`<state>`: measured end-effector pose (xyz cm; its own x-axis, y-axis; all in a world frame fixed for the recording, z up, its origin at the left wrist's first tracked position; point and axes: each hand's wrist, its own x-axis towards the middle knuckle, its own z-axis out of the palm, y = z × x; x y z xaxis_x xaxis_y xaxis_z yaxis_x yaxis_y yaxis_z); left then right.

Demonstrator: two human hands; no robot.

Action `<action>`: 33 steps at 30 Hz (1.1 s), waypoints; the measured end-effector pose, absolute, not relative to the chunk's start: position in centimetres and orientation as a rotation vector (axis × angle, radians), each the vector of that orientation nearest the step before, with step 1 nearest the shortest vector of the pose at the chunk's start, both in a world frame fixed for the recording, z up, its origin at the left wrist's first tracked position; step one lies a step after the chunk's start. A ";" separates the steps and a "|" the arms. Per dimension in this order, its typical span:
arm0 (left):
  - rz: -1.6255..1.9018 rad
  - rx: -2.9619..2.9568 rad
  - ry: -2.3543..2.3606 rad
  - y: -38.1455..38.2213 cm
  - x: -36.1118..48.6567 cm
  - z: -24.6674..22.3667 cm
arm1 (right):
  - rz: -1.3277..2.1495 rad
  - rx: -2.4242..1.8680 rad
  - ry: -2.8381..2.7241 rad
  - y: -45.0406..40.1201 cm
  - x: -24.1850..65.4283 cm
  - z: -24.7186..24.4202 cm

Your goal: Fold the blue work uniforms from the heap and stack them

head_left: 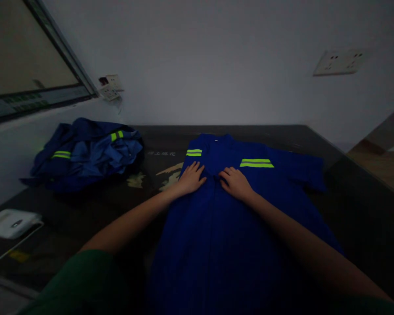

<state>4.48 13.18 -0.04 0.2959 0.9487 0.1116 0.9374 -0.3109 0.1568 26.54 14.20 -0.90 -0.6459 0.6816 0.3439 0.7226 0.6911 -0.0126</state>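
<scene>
Against a pale wall (216, 70), a dark, smooth surface (357, 192) carries a blue garment (243, 227), laid out seemingly so both hands can reach its front. The left hand (191, 178) rests on it with fingers loosely apart; the right hand (236, 181) curls its fingers beside the front seam (214, 205), whether pinching cloth I cannot tell. The matte fabric lies mostly flat, its yellow-green bands (256, 163) straight-edged, unlike the crumpled blue heap (88, 151) at left.

1 head camera looks forward and down across the nearby counter (348, 188), facing the wall (216, 65) behind that counter.
</scene>
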 end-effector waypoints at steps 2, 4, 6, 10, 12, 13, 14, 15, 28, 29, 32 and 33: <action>0.167 2.448 1.756 8.8 4.9 -0.3 | -0.184 -1.110 -2.575 14.2 26.5 -1.0; 0.141 2.460 1.702 4.6 5.6 -0.2 | -0.193 -1.109 -2.571 14.2 26.5 -1.1; 0.147 2.481 1.647 0.8 6.2 0.1 | -0.203 -1.102 -2.575 14.2 26.6 -1.1; 0.124 2.509 1.488 -6.7 7.0 1.2 | -0.220 -1.087 -2.593 14.3 26.6 -1.2; 0.131 2.531 1.404 -10.3 7.1 1.5 | -0.224 -1.093 -2.596 14.2 26.7 -1.1; 0.147 2.535 1.371 -12.0 7.1 1.6 | -0.224 -1.096 -2.596 14.2 26.7 -1.0; 0.169 2.532 1.345 -13.5 7.0 1.7 | -0.224 -1.098 -2.598 14.1 26.7 -1.0; 0.190 2.522 1.325 -14.9 7.0 1.7 | -0.225 -1.101 -2.599 14.1 26.7 -1.0; 0.418 2.082 1.014 -22.5 5.1 3.9 | -0.201 -1.151 -2.603 13.8 26.6 -0.9; 0.481 1.996 1.032 -22.0 4.7 4.8 | -0.199 -1.155 -2.605 13.8 26.5 -0.8; 0.817 1.860 1.175 -18.2 4.2 7.0 | -0.176 -1.191 -2.589 13.3 26.0 -0.3; 0.952 1.837 1.214 -16.2 4.3 7.4 | -0.160 -1.213 -2.577 13.1 25.6 -0.1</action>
